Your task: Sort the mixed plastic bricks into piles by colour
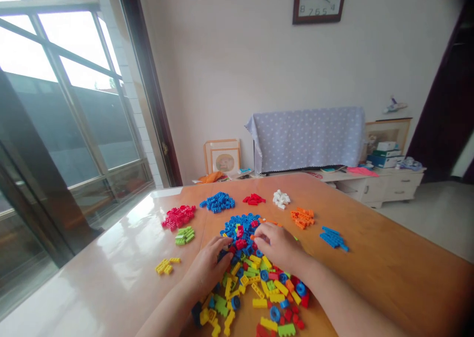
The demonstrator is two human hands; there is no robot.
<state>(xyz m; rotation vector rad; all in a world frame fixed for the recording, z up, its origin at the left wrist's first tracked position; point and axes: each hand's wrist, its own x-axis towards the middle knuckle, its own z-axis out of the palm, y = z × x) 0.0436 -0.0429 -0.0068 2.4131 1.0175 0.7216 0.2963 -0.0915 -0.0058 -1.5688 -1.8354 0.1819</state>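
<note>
A mixed pile of toy building bricks (255,290) in yellow, blue, red, green and orange spreads over the near middle of the table. My left hand (211,263) rests at the pile's left side, thumb and fingers apart over some dark blue pieces. On the other side, my right hand (277,243) pinches what looks like a small orange brick (253,237) at its fingertips. Between the hands lie red bricks (240,244) and a heap of blue pieces (239,224). Blue wheel-like pieces (274,313) are scattered nearer to me.
Sorted groups ring the pile: crimson (178,217), lime green (184,235), yellow (166,266), blue (217,202), red (254,199), white (281,199), orange (302,218) and long blue bricks (334,238). The wooden table (388,268) ends before a low white cabinet (392,185).
</note>
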